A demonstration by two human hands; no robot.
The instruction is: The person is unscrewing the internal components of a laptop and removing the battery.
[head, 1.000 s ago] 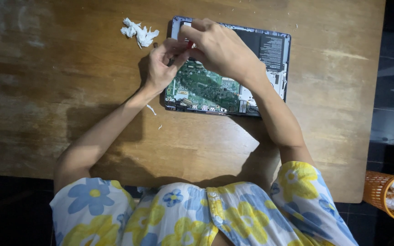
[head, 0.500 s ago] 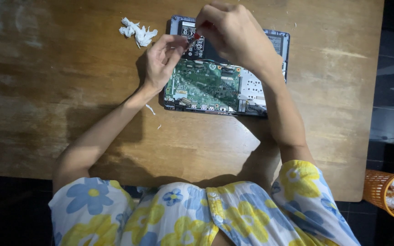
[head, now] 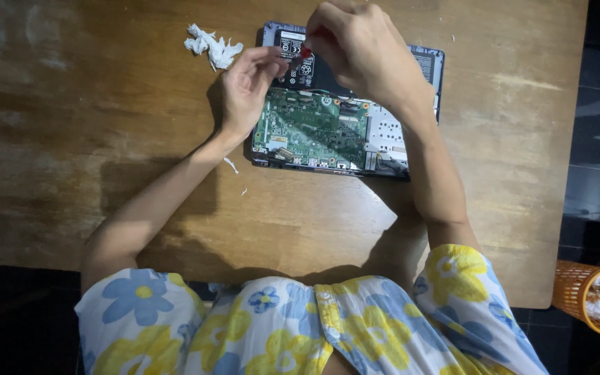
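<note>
Lying on the wooden table, up and to the left of the left hand, is a crumpled white tissue, well apart from the fingers. Two small white scraps sit on the wood just below that hand's wrist. The left hand rests at the left edge of an opened laptop, palm turned partly up, fingers curled loosely and narrowed toward the thumb; whether anything sits between its fingertips cannot be told. Just to its right, a small red item shows between the two hands, at the fingertips of the right hand, which hovers over the laptop's upper part with its fingers pinched together around that red piece. Below both hands the laptop's green circuit board lies exposed, with a pale grey panel to its right, under the right forearm. The dark battery section sits under the fingertips. Far to the right of the right hand, off the table and low down, an orange basket holds crumpled white paper.
</note>
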